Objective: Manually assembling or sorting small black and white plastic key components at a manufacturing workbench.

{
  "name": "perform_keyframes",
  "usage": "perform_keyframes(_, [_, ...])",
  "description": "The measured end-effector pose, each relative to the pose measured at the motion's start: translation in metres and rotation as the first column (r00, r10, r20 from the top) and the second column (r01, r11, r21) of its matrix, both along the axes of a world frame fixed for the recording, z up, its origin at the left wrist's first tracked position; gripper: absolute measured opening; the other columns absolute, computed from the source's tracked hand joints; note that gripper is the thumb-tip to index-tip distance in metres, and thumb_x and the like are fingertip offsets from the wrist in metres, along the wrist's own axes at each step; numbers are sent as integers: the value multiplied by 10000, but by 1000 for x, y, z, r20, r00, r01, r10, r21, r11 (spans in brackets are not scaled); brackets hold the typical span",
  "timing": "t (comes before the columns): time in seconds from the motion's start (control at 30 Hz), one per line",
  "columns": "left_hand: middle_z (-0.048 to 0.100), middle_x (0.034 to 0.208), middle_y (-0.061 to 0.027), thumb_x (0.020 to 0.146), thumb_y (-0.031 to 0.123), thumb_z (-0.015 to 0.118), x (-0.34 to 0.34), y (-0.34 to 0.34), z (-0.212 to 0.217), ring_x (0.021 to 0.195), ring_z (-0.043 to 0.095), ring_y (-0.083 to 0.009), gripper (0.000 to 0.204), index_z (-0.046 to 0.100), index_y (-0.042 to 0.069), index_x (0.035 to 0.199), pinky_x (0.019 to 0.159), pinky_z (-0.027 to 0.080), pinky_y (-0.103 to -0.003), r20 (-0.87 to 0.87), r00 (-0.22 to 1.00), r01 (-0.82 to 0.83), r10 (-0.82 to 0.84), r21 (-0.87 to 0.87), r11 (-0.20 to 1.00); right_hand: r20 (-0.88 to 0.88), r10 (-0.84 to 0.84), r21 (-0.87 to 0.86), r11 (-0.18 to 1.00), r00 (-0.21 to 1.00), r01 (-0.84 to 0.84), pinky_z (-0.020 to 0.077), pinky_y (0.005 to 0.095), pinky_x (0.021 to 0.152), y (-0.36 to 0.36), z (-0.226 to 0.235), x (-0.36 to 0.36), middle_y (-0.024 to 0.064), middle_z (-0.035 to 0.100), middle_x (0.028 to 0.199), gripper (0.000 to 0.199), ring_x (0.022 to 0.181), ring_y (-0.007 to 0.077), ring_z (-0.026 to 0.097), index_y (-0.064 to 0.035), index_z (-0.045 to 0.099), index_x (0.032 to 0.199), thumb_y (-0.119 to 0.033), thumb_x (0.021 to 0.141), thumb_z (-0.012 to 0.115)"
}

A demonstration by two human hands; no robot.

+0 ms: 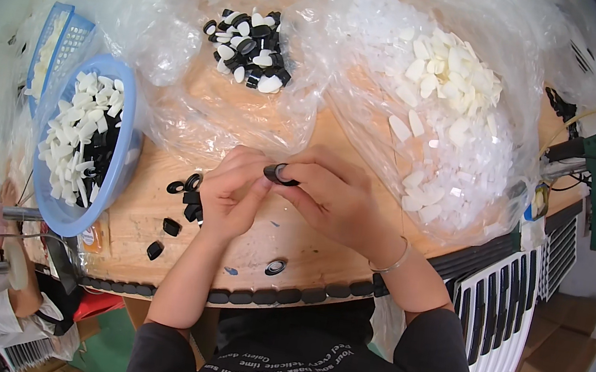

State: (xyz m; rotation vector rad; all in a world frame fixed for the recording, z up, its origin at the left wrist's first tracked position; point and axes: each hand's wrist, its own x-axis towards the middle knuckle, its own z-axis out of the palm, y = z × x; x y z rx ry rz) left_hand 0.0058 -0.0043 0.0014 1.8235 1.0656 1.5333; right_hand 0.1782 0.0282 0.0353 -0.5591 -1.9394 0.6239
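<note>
Over the middle of the table, my left hand (pixel 232 185) and my right hand (pixel 334 201) meet at the fingertips. Between them is a small black ring-shaped part (pixel 284 176), pinched by both hands. Its far side is hidden by my fingers. Just left of my left hand lie loose black rings (pixel 175 187) and small black blocks (pixel 171 226). One dark ring with a pale inner rim (pixel 275 267) rests on the wood below my hands. Behind my hands, a heap of black parts and white oval pieces (pixel 253 48) sits on clear plastic sheeting.
At left stands a blue basin (pixel 131 157) of white and black pieces, beside a blue basket (pixel 74 49). Cream pieces (pixel 454 71) and translucent pieces (pixel 463 164) lie at right. Black pieces (pixel 266 296) line the table's near edge. Another person's arm (pixel 28 292) shows at lower left.
</note>
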Motion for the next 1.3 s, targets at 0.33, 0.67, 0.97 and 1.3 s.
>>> perform_keyframes(0.33, [646,873,-121,720,-93,644,2,-2,0,825,586,-257,180,647,-33,891,766,459,-331,6,1000,-27,27,-7,1000,-32,5,-13,1000,999,-5,495,272,584,-1,-1,1,85,625,834,185,690,198,610,-12,641,874,1,724,748])
perform_keyframes(0.67, [606,841,-131,719,-73,623,-8,5,8,806,549,-266,172,590,-25,881,755,449,-341,-314,949,70,-26,129,989,106,87,-11,996,991,-86,496,289,603,3,2,12,87,611,835,194,701,215,601,-9,637,898,-5,730,734])
perform_keyframes(0.97, [646,933,-183,627,-44,729,9,2,1,845,614,-320,455,614,-67,1067,754,507,-372,-277,901,-206,333,404,891,10,-59,-56,997,998,60,493,282,595,-6,-9,-5,94,621,854,143,691,203,607,-8,654,853,-33,740,739])
perform_keyframes(1.3, [651,976,-181,672,-98,698,-9,1,2,887,614,-273,452,605,-48,1111,808,486,-334,-145,933,-288,329,243,926,-112,-350,-344,892,930,294,482,219,703,52,23,50,52,676,980,162,735,101,597,-22,666,990,-50,830,669])
